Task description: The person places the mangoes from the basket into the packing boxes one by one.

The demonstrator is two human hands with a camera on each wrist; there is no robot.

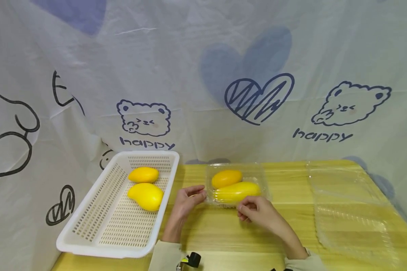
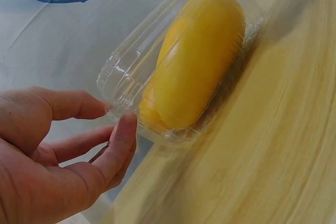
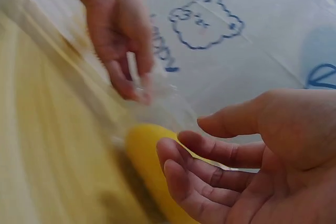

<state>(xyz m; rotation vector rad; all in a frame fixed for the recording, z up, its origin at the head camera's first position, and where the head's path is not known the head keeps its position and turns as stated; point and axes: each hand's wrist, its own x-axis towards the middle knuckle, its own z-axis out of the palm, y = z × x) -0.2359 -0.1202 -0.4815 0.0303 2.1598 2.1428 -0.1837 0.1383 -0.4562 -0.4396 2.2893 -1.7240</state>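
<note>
A clear plastic clamshell box (image 1: 252,171) stands on the table with two yellow mangoes inside. The longer mango (image 1: 237,192) lies at the front, and a more orange mango (image 1: 227,178) lies behind it. My left hand (image 1: 188,200) pinches the box's front left corner between thumb and fingertips, as the left wrist view shows at the clear rim (image 2: 118,77). Near the front right of the box is my right hand (image 1: 257,212). Its fingers are loosely bent, with a gap to the thumb and nothing between them in the right wrist view.
To the left is a white perforated basket (image 1: 113,233) holding two more mangoes (image 1: 146,196). Another clear plastic container (image 1: 354,218) lies on the right of the wooden table (image 1: 288,226). A printed cloth (image 1: 196,131) hangs behind the table.
</note>
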